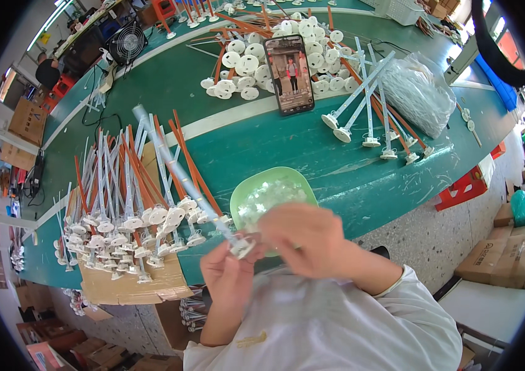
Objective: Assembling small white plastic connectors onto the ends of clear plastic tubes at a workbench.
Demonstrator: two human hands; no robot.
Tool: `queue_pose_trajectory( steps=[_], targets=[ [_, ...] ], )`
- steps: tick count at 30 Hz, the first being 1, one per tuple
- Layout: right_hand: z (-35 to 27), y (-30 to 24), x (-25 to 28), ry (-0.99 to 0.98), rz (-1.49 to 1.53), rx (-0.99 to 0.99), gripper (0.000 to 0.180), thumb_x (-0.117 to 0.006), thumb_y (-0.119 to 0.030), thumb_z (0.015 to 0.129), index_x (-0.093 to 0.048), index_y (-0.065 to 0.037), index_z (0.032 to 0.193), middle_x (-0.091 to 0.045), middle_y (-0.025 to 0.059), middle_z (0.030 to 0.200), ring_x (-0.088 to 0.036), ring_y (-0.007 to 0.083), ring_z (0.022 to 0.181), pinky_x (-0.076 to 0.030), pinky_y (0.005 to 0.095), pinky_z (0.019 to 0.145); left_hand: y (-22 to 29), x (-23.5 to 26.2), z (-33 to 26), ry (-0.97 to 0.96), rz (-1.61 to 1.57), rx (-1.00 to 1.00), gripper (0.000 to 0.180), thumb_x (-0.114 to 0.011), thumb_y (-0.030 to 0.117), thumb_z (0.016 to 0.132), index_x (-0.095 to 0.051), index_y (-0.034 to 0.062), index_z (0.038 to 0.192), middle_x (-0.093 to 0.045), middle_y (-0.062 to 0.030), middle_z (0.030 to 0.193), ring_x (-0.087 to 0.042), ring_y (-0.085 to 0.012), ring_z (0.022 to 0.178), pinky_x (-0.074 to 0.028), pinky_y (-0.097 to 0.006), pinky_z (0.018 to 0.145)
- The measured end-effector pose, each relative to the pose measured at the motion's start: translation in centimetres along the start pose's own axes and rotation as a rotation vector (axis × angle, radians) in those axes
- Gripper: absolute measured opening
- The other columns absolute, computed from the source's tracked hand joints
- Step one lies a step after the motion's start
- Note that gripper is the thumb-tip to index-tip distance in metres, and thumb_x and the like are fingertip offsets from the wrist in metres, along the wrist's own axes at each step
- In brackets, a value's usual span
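Observation:
My left hand (231, 272) is closed around the round white base of a light-coloured strip stick (185, 180), which leans up and away to the left. Close beside it, my right hand (302, 238) has its fingers curled in toward that base; whatever they pinch is hidden and a little blurred. Partly under my right hand sits a light green bowl (237, 196) of small clear pieces (268, 196). To the left lies a dense pile of similar sticks (129, 219), white and orange, their disc bases toward me, partly on a cardboard sheet (132, 285).
A phone (289, 75) stands propped against a heap of white discs (247, 64). Several finished-looking sticks (370, 141) lie right of it beside a clear plastic bag (420, 93). A red stool (465, 188) and cardboard boxes (500, 260) are beyond the green table's (361, 198) right edge.

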State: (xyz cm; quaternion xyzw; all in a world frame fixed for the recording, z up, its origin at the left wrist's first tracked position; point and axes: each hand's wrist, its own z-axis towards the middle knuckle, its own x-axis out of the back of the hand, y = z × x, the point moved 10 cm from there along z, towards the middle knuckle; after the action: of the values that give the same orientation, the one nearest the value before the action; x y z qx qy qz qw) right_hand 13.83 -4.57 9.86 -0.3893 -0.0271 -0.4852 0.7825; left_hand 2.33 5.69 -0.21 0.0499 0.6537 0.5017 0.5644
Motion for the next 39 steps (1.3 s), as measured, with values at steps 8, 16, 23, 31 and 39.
queue_pose_trajectory(
  steps=[8,16,23,31,39],
  targets=[
    [-2.3,5.6,-4.6,-0.428,-0.34,-0.258,0.021,-0.072,-0.006,0.075,-0.069,0.001,0.095,-0.064,0.0119,0.092,-0.061,0.031,0.085,-0.052,0.0411,0.08,2.1,0.2,-0.2,-0.013,0.054,-0.149,0.042,-0.067,0.022,0.094,-0.058,0.003,0.13,-0.062,-0.018,0.127,-0.064,-0.0336,0.111,-0.057,-0.045,0.082],
    [-3.4,6.4,-5.3,-0.603,-0.318,-0.283,0.024,-0.067,-0.001,0.068,-0.069,-0.001,0.092,-0.065,0.0133,0.092,-0.062,0.0326,0.089,-0.052,0.0415,0.079,1.1,0.4,0.1,-0.037,0.079,-0.079,0.04,-0.066,0.02,0.095,-0.058,0.0006,0.129,-0.061,-0.0181,0.127,-0.062,-0.0361,0.113,-0.057,-0.045,0.081],
    [-3.0,6.4,-4.9,-0.514,-0.297,-0.248,0.028,-0.067,0.001,0.067,-0.067,0.0,0.096,-0.064,0.0158,0.092,-0.062,0.034,0.089,-0.052,0.0424,0.08,0.7,0.1,0.1,-0.033,0.114,-0.075,0.039,-0.065,0.015,0.095,-0.057,-0.0032,0.128,-0.062,-0.0186,0.125,-0.062,-0.036,0.114,-0.057,-0.044,0.081],
    [-3.2,6.0,-5.2,-0.584,-0.225,-0.224,0.029,-0.066,0.002,0.07,-0.065,0.0,0.099,-0.06,0.0154,0.096,-0.06,0.0331,0.095,-0.051,0.0415,0.082,0.8,0.7,0.0,0.046,0.21,-0.115,0.044,-0.063,0.024,0.097,-0.055,-0.0065,0.128,-0.063,-0.0244,0.121,-0.066,-0.0269,0.093,-0.053,-0.036,0.074],
    [-0.7,4.7,-2.8,-0.303,-0.032,-0.132,0.023,-0.068,0.002,0.075,-0.067,-0.003,0.098,-0.062,0.0117,0.094,-0.061,0.0317,0.084,-0.052,0.0388,0.071,0.8,0.1,0.0,0.0,0.138,-0.143,0.04,-0.062,0.017,0.097,-0.055,-0.005,0.129,-0.062,-0.0182,0.126,-0.063,-0.0354,0.113,-0.057,-0.041,0.076]
  ],
)
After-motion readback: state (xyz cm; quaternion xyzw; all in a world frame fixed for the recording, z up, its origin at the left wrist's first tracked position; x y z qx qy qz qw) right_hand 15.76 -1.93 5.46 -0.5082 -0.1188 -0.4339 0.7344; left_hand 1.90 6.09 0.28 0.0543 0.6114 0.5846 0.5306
